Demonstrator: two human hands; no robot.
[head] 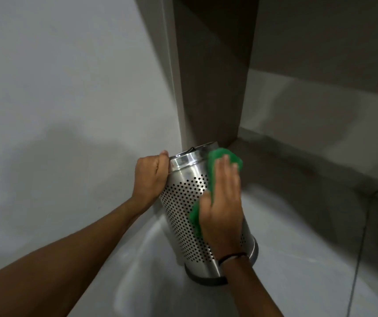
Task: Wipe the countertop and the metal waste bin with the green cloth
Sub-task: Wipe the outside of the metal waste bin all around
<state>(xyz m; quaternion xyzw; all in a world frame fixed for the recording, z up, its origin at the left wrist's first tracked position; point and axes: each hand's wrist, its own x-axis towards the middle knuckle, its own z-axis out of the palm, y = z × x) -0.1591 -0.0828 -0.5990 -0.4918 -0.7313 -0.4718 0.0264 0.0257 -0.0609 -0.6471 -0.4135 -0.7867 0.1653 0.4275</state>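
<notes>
- Centrally, metal waste bin [190,202] stands tilted on pale floor [298,259], rim leaning toward 11 o'clock, base at 5 o'clock.
- Left hand [150,177] at bin's 9 o'clock: fingers curled tight over the rim, thumb on top edge.
- Right hand [221,202] at 3 o'clock side: palm flat, fingers nearly straight, pressing green cloth [220,156] against perforated wall; cloth pokes out above fingertips and under palm.
- Black band [231,257] on right wrist.
</notes>
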